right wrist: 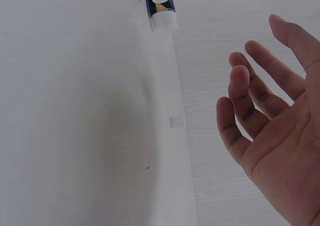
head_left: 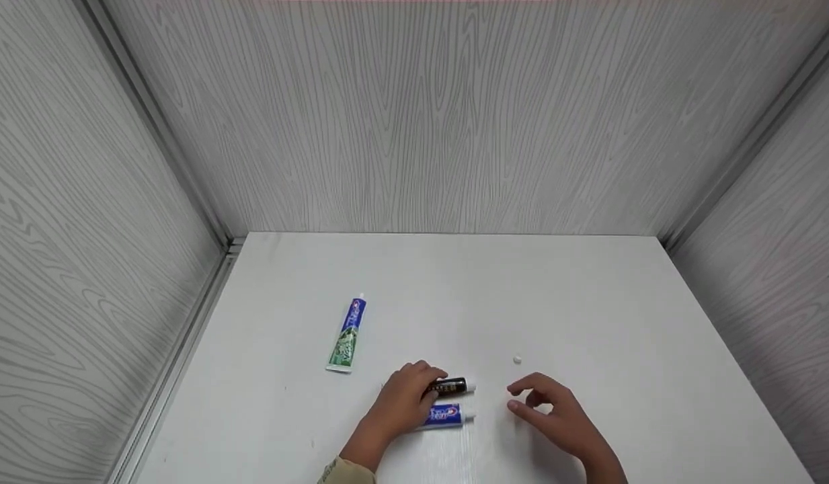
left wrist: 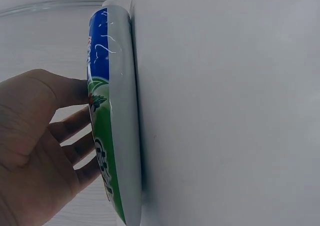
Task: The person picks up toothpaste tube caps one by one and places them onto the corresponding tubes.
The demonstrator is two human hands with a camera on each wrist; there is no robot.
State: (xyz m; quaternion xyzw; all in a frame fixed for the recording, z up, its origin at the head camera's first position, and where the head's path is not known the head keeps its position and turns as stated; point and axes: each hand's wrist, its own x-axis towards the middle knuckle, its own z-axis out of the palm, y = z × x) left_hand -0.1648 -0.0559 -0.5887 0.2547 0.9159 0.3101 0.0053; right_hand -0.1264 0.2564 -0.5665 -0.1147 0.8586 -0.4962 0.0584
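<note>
My left hand (head_left: 405, 398) lies over a black toothpaste tube (head_left: 452, 386), its fingers on the far side and the thumb on the near side, gripping it. The tube's white end points right; most of its body is hidden beneath the hand. Just nearer to me, a blue and green toothpaste tube (head_left: 444, 415) lies parallel; it fills much of the left wrist view, in front of the left hand (left wrist: 45, 136). To the right, my right hand (head_left: 555, 413) hovers with loosely bent fingers, holding nothing. The right wrist view shows its bare palm (right wrist: 285, 141).
Another blue and green toothpaste tube (head_left: 347, 336) lies apart at the left, nozzle end away from me. A small white cap-like piece (head_left: 517, 359) sits on the white table (head_left: 589, 296) beyond the right hand. Grey wood-grain panels (head_left: 441, 121) stand around the back and sides.
</note>
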